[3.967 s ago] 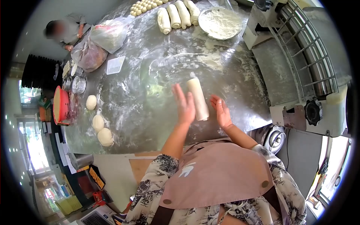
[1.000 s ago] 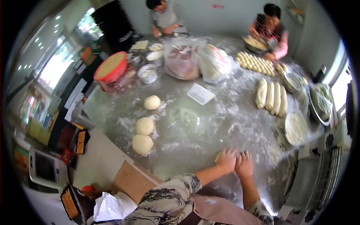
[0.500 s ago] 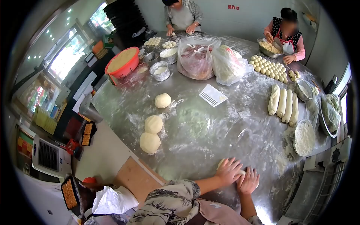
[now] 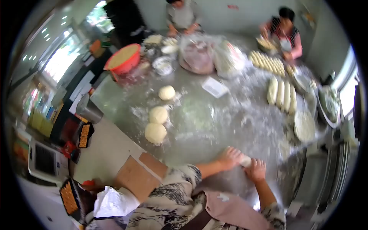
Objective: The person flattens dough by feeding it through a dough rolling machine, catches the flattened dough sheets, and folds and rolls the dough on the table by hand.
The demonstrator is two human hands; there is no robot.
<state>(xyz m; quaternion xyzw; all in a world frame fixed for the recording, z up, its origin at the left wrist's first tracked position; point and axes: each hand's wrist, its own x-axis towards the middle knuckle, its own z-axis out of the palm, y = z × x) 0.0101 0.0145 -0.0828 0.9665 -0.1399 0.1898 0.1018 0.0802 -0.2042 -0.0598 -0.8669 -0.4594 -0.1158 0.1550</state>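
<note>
My left hand and right hand lie on the dough, at the near side of the table, right of the middle. My fingers bend over it, and a bit shows between my hands. I can't tell if they squeeze or just push. The table is big, gray and shiny, with white smears on it. Three balls sit to the left. Four rolls lie on the right. A red bowl is far left. Two people are at the far side, by a pale wall. A bright window is on the left.
</note>
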